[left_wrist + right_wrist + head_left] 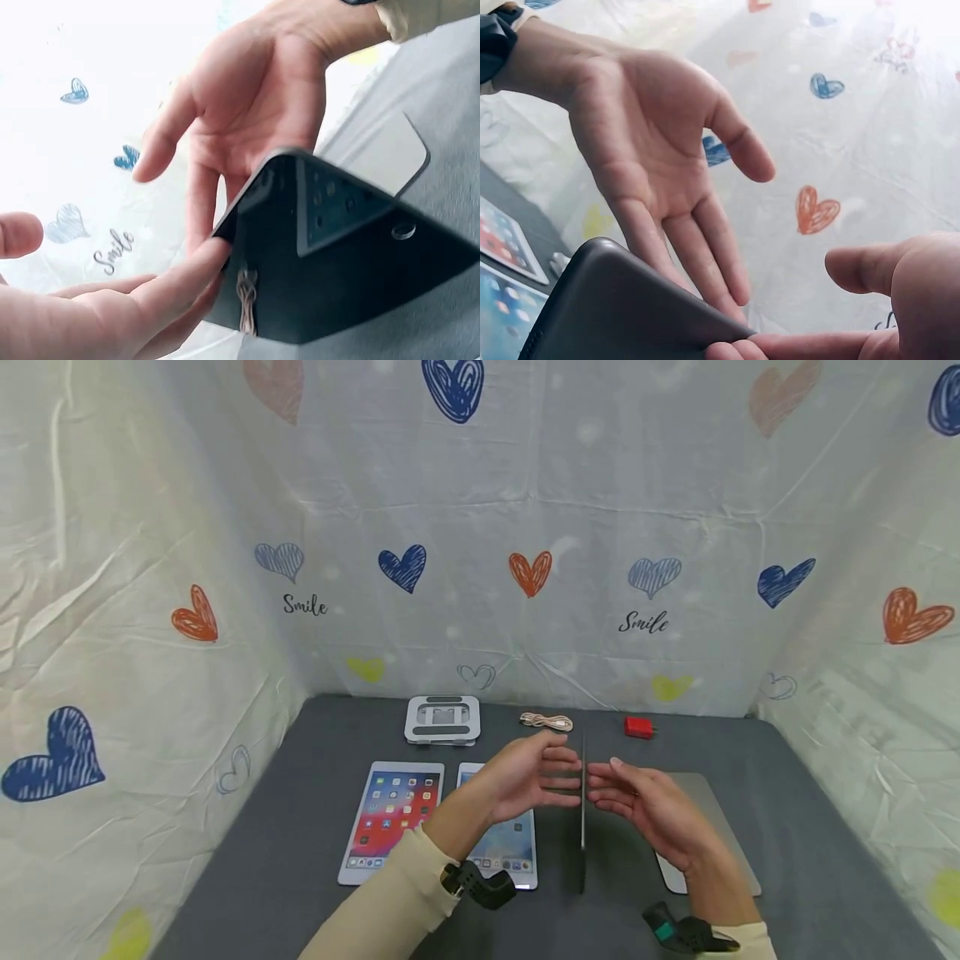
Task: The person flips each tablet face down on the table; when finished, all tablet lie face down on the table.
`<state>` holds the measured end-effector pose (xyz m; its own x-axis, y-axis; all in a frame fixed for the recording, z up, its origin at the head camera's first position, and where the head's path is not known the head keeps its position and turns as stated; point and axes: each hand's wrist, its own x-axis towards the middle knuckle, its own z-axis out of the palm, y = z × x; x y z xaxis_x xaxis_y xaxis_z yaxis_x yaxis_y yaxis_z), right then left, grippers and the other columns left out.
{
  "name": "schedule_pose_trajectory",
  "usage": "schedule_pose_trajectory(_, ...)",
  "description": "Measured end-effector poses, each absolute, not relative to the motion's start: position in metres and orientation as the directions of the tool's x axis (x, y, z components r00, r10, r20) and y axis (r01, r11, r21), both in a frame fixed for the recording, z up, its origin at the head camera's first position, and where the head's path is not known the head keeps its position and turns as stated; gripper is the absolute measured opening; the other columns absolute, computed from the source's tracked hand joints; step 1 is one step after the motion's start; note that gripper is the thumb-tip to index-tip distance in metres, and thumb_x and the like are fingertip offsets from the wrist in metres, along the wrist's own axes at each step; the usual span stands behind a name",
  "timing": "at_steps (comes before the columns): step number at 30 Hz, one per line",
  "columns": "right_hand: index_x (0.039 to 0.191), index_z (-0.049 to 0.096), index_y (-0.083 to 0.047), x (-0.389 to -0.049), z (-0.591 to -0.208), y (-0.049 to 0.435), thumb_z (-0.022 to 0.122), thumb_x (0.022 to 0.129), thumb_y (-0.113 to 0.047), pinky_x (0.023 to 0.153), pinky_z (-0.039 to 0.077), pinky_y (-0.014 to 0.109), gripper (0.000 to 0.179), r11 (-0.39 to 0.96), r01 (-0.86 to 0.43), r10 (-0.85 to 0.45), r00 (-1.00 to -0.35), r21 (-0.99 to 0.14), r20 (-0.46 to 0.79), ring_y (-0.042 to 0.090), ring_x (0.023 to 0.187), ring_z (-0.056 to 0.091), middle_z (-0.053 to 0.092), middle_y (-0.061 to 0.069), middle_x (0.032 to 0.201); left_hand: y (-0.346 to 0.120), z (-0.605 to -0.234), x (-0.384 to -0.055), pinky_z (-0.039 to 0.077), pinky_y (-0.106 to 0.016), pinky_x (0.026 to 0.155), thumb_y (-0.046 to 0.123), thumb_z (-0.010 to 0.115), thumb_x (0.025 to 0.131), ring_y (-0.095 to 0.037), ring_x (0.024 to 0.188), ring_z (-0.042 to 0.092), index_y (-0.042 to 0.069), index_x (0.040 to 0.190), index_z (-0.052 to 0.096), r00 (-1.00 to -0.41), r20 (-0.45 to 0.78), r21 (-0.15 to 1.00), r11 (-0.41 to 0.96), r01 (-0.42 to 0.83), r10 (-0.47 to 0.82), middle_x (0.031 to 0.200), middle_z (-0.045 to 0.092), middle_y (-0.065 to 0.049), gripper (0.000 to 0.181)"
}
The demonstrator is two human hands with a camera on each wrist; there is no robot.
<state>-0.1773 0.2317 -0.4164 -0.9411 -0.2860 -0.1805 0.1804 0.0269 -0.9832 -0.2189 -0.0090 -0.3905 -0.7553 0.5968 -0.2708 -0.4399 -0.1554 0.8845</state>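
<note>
A thin dark tablet [582,827] stands on edge between the two hands, seen almost edge-on from the head. Straight fingers of the left hand [525,777] touch its glossy black screen [277,292], which carries a round home button [404,229] and reflections. On the other side, the right hand [656,806] has extended fingers against the plain grey back [630,307]. Both thumbs stay off the tablet. Left of it lie two white tablets with lit screens, one [396,818] fully visible, the other [510,852] partly behind the left arm.
A grey flat device [712,802] lies under the right forearm, partly hidden. Toward the back are a white folding stand [442,720], a bundled cable [546,721] and a red charger plug [639,727]. Heart-printed curtains [585,527] enclose the grey table [247,877] at the back and sides.
</note>
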Motion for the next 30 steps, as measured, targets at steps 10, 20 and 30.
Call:
schedule_pose_trajectory(10, 0.161, 0.043, 0.012, -0.183, -0.425, 0.226, 0.046, 0.118, -0.048, 0.113, 0.058, 0.029, 0.073, 0.023, 0.185, -0.332, -0.926, -0.982, -0.182, 0.02, 0.133, 0.071, 0.059, 0.023, 0.159, -0.035, -0.39, -0.234, 0.06, -0.057, 0.11, 0.041, 0.047, 0.115, -0.044, 0.141, 0.062, -0.01, 0.155, 0.05, -0.742, -0.302, 0.923, -0.013, -0.386, 0.599, 0.157, 0.057, -0.027, 0.065)
schedule_pose_trajectory(20, 0.163, 0.036, 0.013, -0.186, -0.447, 0.24, 0.048, 0.117, -0.049, 0.116, 0.057, 0.034, 0.079, 0.043, 0.288, -0.287, -0.913, -0.957, -0.288, 0.027, 0.142, 0.066, 0.052, 0.029, 0.163, -0.05, -0.398, -0.237, 0.063, -0.058, 0.105, 0.043, 0.053, 0.112, -0.043, 0.133, 0.063, -0.011, 0.155, 0.049, -0.76, -0.365, 0.908, 0.027, -0.417, 0.538, 0.152, 0.057, -0.025, 0.069)
schedule_pose_trajectory(30, 0.161, 0.034, 0.018, -0.18, -0.474, 0.261, 0.044, 0.119, -0.043, 0.12, 0.054, 0.04, 0.075, 0.123, 0.346, -0.297, -0.881, -0.93, -0.368, 0.033, 0.145, 0.062, 0.05, 0.034, 0.162, -0.054, -0.425, -0.238, 0.058, -0.062, 0.11, 0.045, 0.055, 0.109, -0.033, 0.116, 0.056, -0.009, 0.153, 0.045, -0.711, -0.458, 0.854, 0.041, -0.519, 0.533, 0.123, 0.053, -0.013, 0.071)
